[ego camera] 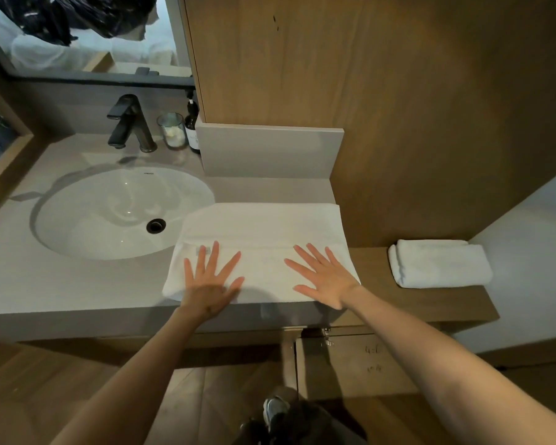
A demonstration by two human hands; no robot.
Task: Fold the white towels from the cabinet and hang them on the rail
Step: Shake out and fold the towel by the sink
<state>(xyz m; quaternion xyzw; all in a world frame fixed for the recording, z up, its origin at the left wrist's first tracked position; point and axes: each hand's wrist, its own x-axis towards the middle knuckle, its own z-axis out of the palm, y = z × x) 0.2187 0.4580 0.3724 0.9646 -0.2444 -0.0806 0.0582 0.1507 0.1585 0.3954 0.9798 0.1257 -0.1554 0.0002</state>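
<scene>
A white towel [260, 232] lies folded flat on the grey counter [77, 284], right of the sink, its left edge reaching over the basin's rim. My left hand [211, 281] presses flat on its near left part with fingers spread. My right hand [323, 276] presses flat on its near right part, fingers spread too. A second white towel [440, 263], folded small and thick, sits on the wooden shelf [430, 300] to the right. No rail is in view.
An oval white sink [109, 213] with a black faucet [127, 123] fills the counter's left. A glass [172, 130] and a dark pump bottle [193, 126] stand behind it. A wooden wall panel [366, 91] rises behind; a cabinet door [350, 364] hangs open below.
</scene>
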